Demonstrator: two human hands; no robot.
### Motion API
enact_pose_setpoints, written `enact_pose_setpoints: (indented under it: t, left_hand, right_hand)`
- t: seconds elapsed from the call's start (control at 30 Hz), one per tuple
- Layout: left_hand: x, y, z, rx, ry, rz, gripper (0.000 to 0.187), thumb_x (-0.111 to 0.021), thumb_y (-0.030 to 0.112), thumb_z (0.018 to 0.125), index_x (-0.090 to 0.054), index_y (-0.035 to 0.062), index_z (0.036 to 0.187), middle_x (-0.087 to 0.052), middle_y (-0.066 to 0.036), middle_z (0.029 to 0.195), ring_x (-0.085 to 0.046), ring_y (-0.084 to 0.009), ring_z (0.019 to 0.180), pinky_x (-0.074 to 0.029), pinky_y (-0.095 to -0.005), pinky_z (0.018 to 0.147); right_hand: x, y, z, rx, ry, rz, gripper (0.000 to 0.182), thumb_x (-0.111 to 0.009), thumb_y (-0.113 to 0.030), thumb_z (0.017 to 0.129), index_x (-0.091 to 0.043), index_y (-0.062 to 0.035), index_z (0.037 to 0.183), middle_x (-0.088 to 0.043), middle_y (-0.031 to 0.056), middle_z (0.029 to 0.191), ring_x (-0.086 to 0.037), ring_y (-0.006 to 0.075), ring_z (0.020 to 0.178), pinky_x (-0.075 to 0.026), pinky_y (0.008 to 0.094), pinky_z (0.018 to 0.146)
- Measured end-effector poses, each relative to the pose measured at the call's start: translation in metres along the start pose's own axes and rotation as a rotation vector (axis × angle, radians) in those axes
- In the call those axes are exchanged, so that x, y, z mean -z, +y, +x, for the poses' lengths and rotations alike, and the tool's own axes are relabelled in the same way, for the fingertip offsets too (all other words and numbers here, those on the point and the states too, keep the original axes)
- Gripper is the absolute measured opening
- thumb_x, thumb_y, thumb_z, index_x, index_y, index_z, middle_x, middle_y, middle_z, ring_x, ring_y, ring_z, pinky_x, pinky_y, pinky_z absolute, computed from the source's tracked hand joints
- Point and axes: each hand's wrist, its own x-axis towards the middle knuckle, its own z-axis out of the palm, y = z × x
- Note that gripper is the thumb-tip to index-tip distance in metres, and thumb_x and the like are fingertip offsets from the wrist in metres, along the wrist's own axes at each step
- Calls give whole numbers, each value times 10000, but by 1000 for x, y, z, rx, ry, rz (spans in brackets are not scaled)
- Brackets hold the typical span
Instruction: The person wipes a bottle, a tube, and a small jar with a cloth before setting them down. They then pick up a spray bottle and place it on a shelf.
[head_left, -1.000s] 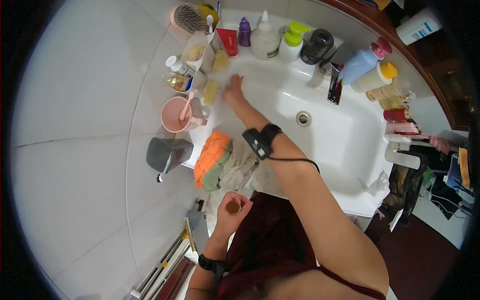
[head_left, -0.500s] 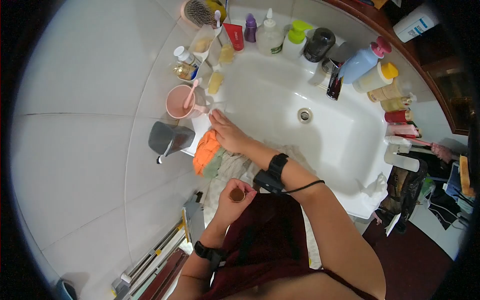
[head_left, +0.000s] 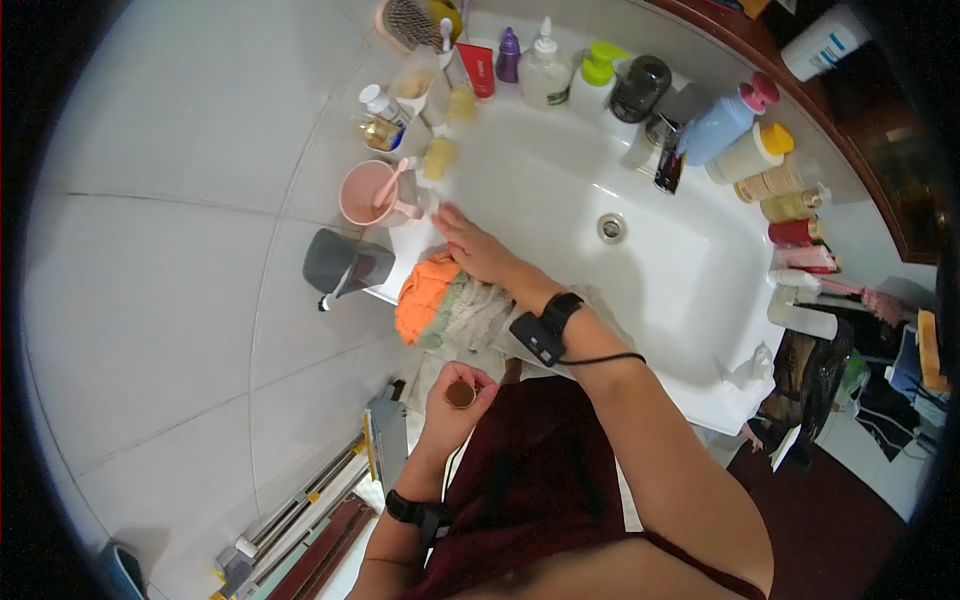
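Note:
My left hand (head_left: 455,405) is closed around a small round thing (head_left: 461,395) with a brown face and a pale rim, held in front of my dark red clothing. Its exact kind I cannot make out. Over the left edge of the white sink (head_left: 560,250), my right hand (head_left: 478,246) is stretched out flat with nothing visible in it. Just below that hand lie an orange cloth (head_left: 424,290) and a grey cloth (head_left: 475,312), bunched on the rim. Beyond its fingertips stands a pink mug (head_left: 372,212) with a pink toothbrush (head_left: 391,186) in it.
A dark grey cup (head_left: 345,265) hangs at the sink's left corner. Yellowish soap pieces (head_left: 438,158) lie on the rim. Bottles, among them a blue pump bottle (head_left: 718,130), line the back and right. The faucet (head_left: 668,160) reaches over the basin. Long poles (head_left: 300,510) lean at lower left.
My right hand has shifted slightly up and to the right, away from the pink mug. My left hand has sunk a little toward my body, still holding the round thing. The view has tilted slightly.

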Motion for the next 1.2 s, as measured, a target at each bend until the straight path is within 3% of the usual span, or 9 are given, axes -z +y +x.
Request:
enact_pose_setpoints:
  t: [0.1, 0.3, 0.4, 0.53, 0.67, 0.87, 1.0, 1.03, 1.2]
  left_hand:
    - [-5, 6, -4, 62, 19, 2, 269, -635, -47, 777, -397, 71, 812, -560, -58, 850, -527, -110, 786, -445, -237, 698]
    - [-8, -6, -6, -6, -11, 45, 271, -649, -30, 775, -402, 71, 818, -573, -65, 848, -529, -107, 771, -447, -233, 686]
    - [-14, 3, -6, 24, -7, -19, 270, -656, -17, 778, -405, 70, 821, -577, -68, 842, -530, -106, 771, -446, -233, 684]
    - [-21, 7, -3, -11, -29, 11, 265, -659, -5, 782, -407, 66, 823, -572, -58, 833, -522, -98, 759, -442, -230, 677]
    - [-32, 3, 2, 28, -65, -1, 265, -662, -8, 778, -414, 75, 821, -530, -19, 782, -494, -84, 724, -423, -217, 646]
    - [-50, 16, 10, 160, -118, -165, 226, -654, 91, 811, -433, 86, 856, -471, -1, 722, -492, -106, 681, -406, -241, 607]
    - [-52, 9, 14, 55, -257, -342, 223, -593, 244, 873, -428, 97, 848, -477, -17, 722, -453, -90, 644, -382, -227, 583]
    - [-56, 15, 14, 68, -254, -366, 331, -458, 415, 916, -428, 92, 854, -467, -33, 709, -439, -109, 619, -381, -246, 587]
    - [-53, 33, 14, 258, -263, -621, 414, -284, 461, 906, -420, 77, 829, -443, -55, 672, -407, -147, 564, -343, -261, 545]
  right_hand:
    - [7, 33, -17, -345, -2, 6, 544, -418, -210, 917, -228, -6, 1384, -173, 230, 1447, -185, 333, 1351, -205, 322, 1094]
    - [42, 72, -78, -248, -517, -487, 471, -410, -235, 915, -347, -53, 1345, -259, 106, 1448, -216, 244, 1355, -187, 467, 1088]
    - [93, 61, -129, -303, -658, -435, 441, -392, -269, 916, -402, -78, 1314, -307, 49, 1429, -213, 202, 1358, -164, 524, 1078]
    - [171, 53, -202, -570, -862, -602, 487, -359, -335, 935, -364, -68, 1342, -247, 50, 1465, -132, 205, 1382, -143, 502, 1090]
    - [228, 67, -279, -992, -487, -882, 660, -382, -439, 911, -235, -8, 1389, -152, 156, 1478, -153, 254, 1372, -158, 467, 1095]
    - [218, 118, -245, -967, 61, -1003, 701, -388, -472, 900, -257, 40, 1361, -144, 235, 1456, -163, 333, 1359, -188, 465, 1084]
    - [183, 111, -216, -750, -172, -849, 703, -382, -475, 902, -268, 55, 1350, -162, 247, 1445, -160, 346, 1357, -204, 472, 1078]
    - [167, 99, -221, -719, -245, -820, 697, -377, -471, 906, -267, 52, 1353, -167, 242, 1446, -158, 340, 1358, -207, 470, 1077]
    - [163, 31, -267, -721, -474, -683, 674, -355, -460, 920, -257, 33, 1369, -176, 205, 1460, -152, 308, 1367, -202, 447, 1084]
